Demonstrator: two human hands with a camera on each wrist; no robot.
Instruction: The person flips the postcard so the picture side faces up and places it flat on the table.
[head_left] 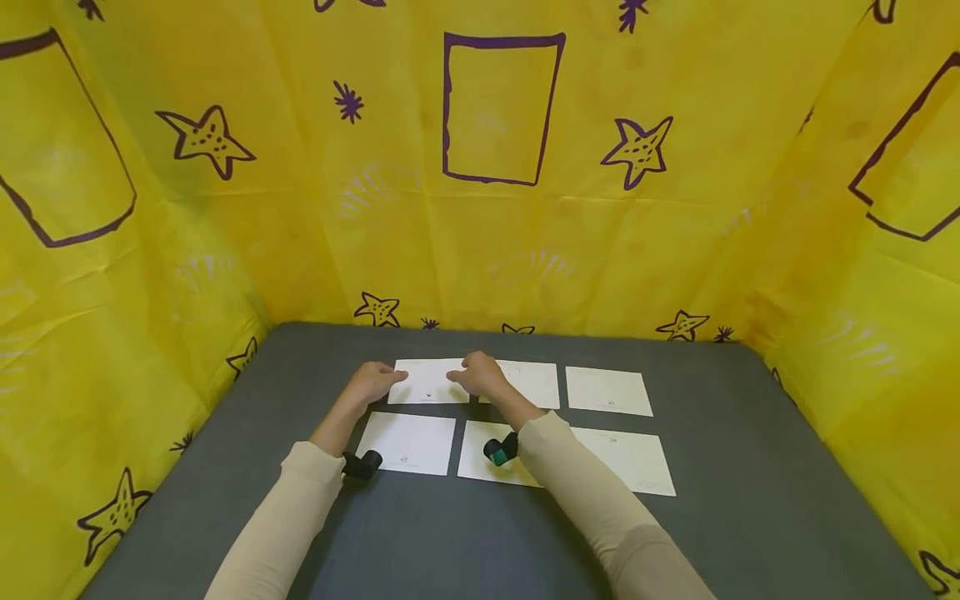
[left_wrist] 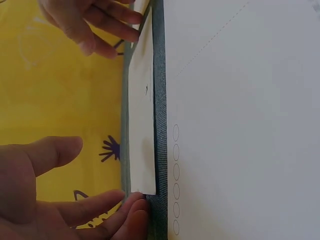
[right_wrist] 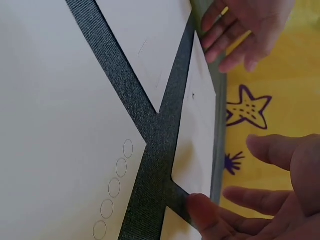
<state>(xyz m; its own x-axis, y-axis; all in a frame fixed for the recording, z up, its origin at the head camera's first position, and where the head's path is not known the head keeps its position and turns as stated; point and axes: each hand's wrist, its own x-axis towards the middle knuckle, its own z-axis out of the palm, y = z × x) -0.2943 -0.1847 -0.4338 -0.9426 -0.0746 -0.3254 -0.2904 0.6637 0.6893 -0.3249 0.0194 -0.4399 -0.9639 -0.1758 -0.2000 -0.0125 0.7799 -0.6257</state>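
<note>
We list six white cards in two rows of three on a grey table (head_left: 450,542). Far row: the far-left card (head_left: 429,383), lying flat between both hands; the far-middle card (head_left: 536,383); the far-right card (head_left: 609,392). Near row: the near-left card (head_left: 408,442), bearing a line of small ovals; the near-middle card (head_left: 474,450), partly hidden by the right arm; the near-right card (head_left: 630,458). We record one left hand (head_left: 370,383), fingertips at the far-left card's left edge, thumb and forefinger apart; one right hand (head_left: 482,375) at that card's right end, thumb and forefinger likewise apart, whether touching we cannot tell. Also noted: two pale sleeves (head_left: 292,508), two wrist cameras (head_left: 363,464), one yellow backdrop (head_left: 487,233) with purple stars.
</note>
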